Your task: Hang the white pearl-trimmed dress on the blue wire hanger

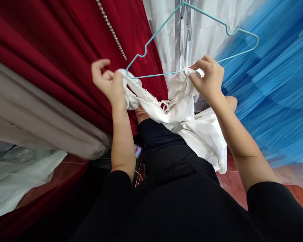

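Right now I have the white satin garment with pearl-beaded edging stretched between my two hands, its neckline dipping in a V and white lacing showing near the low point. My right hand is closed in a pinch, thumb and finger nipping the beaded edge on that side. My left hand is at the opposite gathered part of the garment, fingers curled and slightly blurred; I cannot tell how firmly it grips, or whether it grips at all.

Just above the garment I see the light-blue thin hanger, tilted, its lower left corner overlapping the gathered part near my left hand. The other end of its lower bar passes behind my right hand. The garment's lower folds drape over the dark shorts and hang down on the right side.

Behind all this, deep red fabric fills the upper left, with a strand of sparkling stones in front of it. White fabric hangs in the middle, bright blue layered tulle on the right, and off-white fabric on the left. Below, reddish floor tiles show.
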`<state>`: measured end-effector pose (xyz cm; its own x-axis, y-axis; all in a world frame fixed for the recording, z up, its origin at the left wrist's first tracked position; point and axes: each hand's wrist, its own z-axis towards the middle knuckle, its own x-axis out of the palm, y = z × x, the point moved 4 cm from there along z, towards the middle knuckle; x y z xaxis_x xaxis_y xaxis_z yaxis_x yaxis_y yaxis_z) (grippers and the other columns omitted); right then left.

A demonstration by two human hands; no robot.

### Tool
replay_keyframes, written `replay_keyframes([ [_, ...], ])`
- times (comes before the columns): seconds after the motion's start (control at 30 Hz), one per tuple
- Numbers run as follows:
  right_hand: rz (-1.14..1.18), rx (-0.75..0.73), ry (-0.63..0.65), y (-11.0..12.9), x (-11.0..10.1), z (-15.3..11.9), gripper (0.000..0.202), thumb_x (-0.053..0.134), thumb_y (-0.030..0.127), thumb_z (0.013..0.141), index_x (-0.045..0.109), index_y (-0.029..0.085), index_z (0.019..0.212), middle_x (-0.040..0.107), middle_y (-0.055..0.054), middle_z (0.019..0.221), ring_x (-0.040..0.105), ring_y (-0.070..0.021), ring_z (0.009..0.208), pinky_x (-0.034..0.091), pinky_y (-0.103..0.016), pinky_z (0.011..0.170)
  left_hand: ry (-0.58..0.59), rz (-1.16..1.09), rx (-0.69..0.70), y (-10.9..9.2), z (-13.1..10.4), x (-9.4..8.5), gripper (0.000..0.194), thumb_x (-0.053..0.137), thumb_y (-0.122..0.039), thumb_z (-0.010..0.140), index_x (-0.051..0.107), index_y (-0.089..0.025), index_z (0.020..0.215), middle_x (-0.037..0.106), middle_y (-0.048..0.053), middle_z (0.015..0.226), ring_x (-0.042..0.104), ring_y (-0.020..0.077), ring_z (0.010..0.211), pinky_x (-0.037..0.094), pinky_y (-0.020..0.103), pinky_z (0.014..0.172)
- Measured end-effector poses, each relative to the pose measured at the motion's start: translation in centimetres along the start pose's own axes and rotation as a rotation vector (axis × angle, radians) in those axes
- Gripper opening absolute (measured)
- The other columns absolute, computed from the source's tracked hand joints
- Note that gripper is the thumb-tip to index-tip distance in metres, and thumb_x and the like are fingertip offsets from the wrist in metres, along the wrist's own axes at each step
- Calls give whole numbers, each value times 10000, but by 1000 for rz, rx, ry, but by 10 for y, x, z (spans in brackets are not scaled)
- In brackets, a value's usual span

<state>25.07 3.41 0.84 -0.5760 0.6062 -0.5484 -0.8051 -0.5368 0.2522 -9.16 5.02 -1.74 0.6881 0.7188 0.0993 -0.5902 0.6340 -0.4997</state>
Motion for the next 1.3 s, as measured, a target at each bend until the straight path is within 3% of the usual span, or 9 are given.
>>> replay_keyframes([
  [0.23,-7,-53,-23,5,-2,-4,325,469,475,1010,618,202,915,573,-81,904,558,-233,872,475,-396,823,178,1,129,-56,48,54,328,685,-483,940,453,-252,959,557,-16,1049,489,81,539,467,300,516],
  [0.37,9,-73,-62,-1,0,-6,335,472,508,1004,592,217,887,573,-82,889,534,-227,852,463,-401,803,230,-145,234,-90,25,81,267,626,-437,981,410,-282,1008,529,-5,1012,526,117,623,454,300,552],
  [0.47,10,-78,-95,-6,3,-4,305,527,510,977,565,239,842,579,-71,863,524,-219,841,469,-381,787,192,-187,349,-117,-5,84,157,593,-345,990,477,-288,1079,539,37,1001,563,197,873,494,355,775],
  [0.57,-9,-51,-90,-6,5,-2,270,540,465,969,565,231,837,574,-74,873,542,-233,863,483,-396,800,513,-147,301,-131,-44,97,127,447,-208,1035,503,-265,1135,571,54,1052,585,222,1001,458,371,928],
  [0.63,-22,-30,-61,-3,5,-2,215,545,401,958,582,214,859,566,-81,897,559,-249,898,491,-422,831,697,-62,270,-132,-67,104,197,391,-150,1035,542,-252,1109,612,48,1016,610,240,1023,435,387,960],
  [0.77,-5,-51,-7,-2,-3,-17,135,562,207,884,618,234,1005,565,-78,1062,561,-249,992,509,-398,845,730,-27,251,-124,-78,107,263,406,-98,1010,607,-236,1107,665,35,995,630,253,1037,419,409,978],
  [0.9,-80,147,-280,-37,-38,-29,392,521,-29,726,579,215,1027,483,-119,1231,535,-214,962,466,-294,649,792,-89,195,-111,-64,102,277,417,-117,1020,637,-251,1120,685,14,952,656,227,973,452,388,931],
  [1.03,-263,416,-485,-87,-81,-7,469,414,-158,565,461,195,869,522,-65,959,515,-160,880,344,-219,562,837,-53,159,-104,-55,95,237,478,-132,1002,671,-254,1067,698,11,912,659,237,953,440,412,954],
  [1.3,-110,210,-459,-122,-121,52,310,430,-52,534,337,225,638,514,-3,701,453,-118,625,231,-264,514,862,-87,173,-110,-54,94,315,452,-83,974,672,-258,1116,709,22,928,683,232,908,502,343,854],
])
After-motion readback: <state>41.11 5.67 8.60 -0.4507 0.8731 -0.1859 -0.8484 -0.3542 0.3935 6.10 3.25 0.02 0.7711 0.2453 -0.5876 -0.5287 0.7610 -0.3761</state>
